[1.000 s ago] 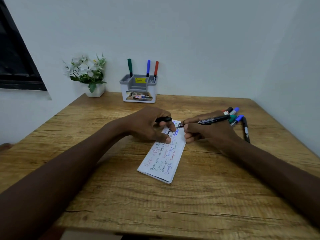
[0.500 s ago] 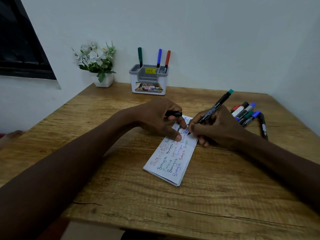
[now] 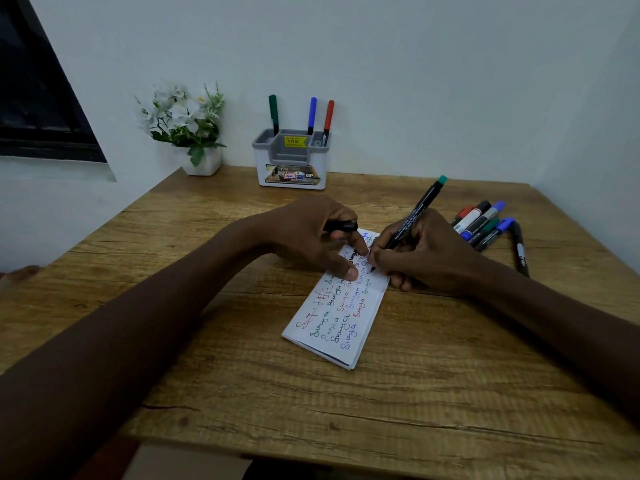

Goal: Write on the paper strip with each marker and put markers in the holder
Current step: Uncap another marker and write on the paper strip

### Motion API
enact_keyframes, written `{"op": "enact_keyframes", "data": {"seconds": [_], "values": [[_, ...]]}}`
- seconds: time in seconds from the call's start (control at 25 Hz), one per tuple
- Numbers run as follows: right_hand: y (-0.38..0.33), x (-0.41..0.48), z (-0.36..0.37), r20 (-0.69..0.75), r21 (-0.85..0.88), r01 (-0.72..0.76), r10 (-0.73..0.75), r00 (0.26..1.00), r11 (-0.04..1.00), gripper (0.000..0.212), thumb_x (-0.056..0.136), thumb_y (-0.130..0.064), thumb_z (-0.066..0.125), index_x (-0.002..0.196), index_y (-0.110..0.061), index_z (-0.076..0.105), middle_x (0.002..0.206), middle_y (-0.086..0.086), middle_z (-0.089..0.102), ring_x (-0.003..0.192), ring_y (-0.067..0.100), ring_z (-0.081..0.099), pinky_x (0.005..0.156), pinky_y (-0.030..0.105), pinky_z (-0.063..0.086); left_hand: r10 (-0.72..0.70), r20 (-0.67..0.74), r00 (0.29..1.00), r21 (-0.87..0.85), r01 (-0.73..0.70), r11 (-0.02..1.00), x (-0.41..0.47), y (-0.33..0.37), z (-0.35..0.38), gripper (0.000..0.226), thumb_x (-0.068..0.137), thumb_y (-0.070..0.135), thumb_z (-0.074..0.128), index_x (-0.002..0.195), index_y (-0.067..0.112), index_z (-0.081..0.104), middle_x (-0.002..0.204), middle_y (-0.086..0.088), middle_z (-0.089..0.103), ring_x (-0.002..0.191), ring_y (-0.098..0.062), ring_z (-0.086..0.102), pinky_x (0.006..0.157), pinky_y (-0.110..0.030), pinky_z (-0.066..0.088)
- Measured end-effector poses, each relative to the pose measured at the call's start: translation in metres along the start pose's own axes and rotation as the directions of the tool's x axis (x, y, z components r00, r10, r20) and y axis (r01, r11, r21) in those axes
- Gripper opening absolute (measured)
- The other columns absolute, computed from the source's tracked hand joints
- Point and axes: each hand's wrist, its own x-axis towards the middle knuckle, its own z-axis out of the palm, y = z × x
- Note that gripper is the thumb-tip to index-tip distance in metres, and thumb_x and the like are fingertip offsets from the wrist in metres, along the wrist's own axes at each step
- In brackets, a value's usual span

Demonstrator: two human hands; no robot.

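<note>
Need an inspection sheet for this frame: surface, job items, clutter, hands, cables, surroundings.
Surface: wooden table, grain visible.
Job's things: paper strip near the middle, covered in coloured writing; holder at the back with a green marker, blue marker and red marker standing in it; loose markers piled at right, with a black marker beside them.
Clutter: flower pot at back left.
Hands: left hand holds a black cap, fingers resting on the strip; right hand grips the green-ended marker, tip on the strip.
Cables: nothing seen.
Surroundings: white wall; dark window at left.
</note>
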Motion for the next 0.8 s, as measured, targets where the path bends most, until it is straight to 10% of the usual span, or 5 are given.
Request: {"op": "enact_keyframes", "data": {"seconds": [0.8], "values": [[0.0011, 0.0039, 0.0001, -0.034, 0.018, -0.051, 0.052, 0.998, 0.999, 0.010, 0.090, -0.011, 0.070, 0.091, 0.000, 0.072, 0.056, 0.010, 0.070, 0.041, 0.014, 0.063, 0.043, 0.022, 0.049, 0.017, 0.008, 1.000, -0.017, -0.017, 1.000, -0.0031, 0.0051, -0.0015, 0.045, 0.074, 0.028, 0.090, 0.069, 0.020, 0.046, 0.073, 0.024, 0.064, 0.091, 0.003, 0.068, 0.074, -0.043, 0.055]]}}
